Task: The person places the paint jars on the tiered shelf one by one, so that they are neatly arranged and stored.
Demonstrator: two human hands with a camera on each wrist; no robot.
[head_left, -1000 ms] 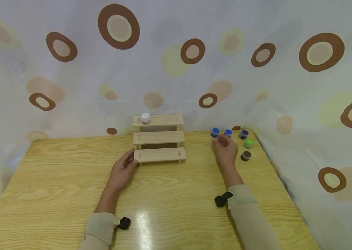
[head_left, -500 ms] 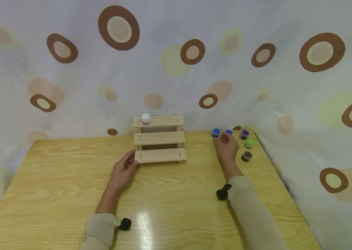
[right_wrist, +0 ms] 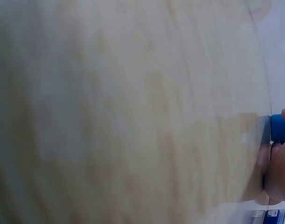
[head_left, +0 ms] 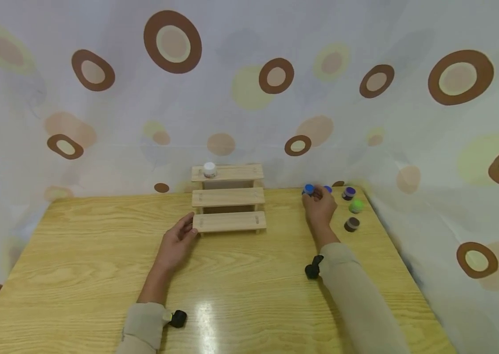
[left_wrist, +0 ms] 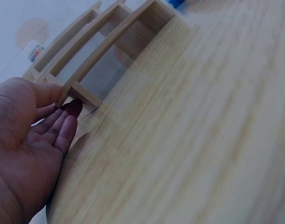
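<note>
A three-step wooden rack stands at the back of the table, with a white-lidded jar on the left of its top step. My left hand pinches the left end of the lowest step; in the left wrist view the thumb lies against the board and the fingers sit below. My right hand holds a small blue paint jar at the back right, thumb and fingers about it. Only part of that blue jar shows in the right wrist view. A second blue jar is partly hidden behind the right hand.
Right of the right hand stand a purple jar, a green jar and a dark brown jar, near the right edge of the wooden table. A patterned sheet hangs close behind the rack.
My right hand has moved slightly away from me, and its fingers have come round the blue jar. My left hand stays at the rack. The head view has shifted a little.
</note>
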